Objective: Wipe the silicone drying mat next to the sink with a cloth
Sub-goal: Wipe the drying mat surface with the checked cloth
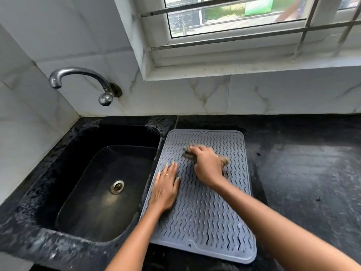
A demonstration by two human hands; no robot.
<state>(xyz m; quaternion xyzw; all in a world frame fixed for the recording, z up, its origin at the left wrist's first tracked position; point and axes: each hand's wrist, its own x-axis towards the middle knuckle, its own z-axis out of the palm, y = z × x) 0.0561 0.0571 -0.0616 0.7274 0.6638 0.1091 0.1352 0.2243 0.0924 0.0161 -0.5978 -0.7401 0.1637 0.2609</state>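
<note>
Black stone surrounds the sink (64,173) at the left, its basin dark and wet-looking with a metal drain (117,186) at the bottom; a chrome tap (78,79) curves out of the marble-patterned wall tiles above it. Just right of the sink, on the black counter (304,173), lies the silicone drying mat (203,216): grey, rectangular with rounded corners, a raised rim and rows of wavy ridges. No writing or brand can be read on it. The left hand (166,188) lies flat on the mat's left part, fingers straight and together, a ring on one. The right hand (205,165) farther up the mat has its fingers curled around a dark, blurred cloth (188,153) pressed against the ridges. A barred window (244,22) sits above.
</note>
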